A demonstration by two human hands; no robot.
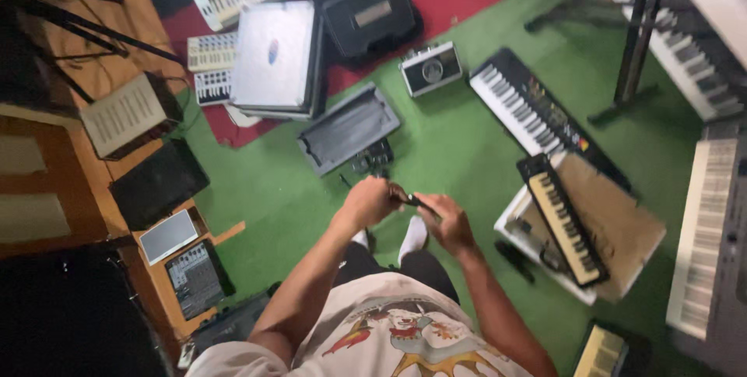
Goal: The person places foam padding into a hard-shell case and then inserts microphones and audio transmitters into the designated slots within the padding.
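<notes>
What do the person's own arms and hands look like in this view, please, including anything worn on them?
Both forearms are bare; no sleeves reach the elbows, and no gloves, watch or rings can be made out on the left hand or the right hand. The person wears a pale short-sleeved T-shirt with a colourful cartoon print in red, yellow and blue, dark trousers and white socks.

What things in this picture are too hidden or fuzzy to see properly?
1. Small dark object, head view: mostly covered by the left hand and right hand, and blurred; its kind cannot be told.
2. White keyboard, head view: cut off by the right edge.
3. Yellow-keyed instrument, head view: cut off by the bottom edge.
4. Grey case with a small dark gadget beside it: too small to identify.
</notes>
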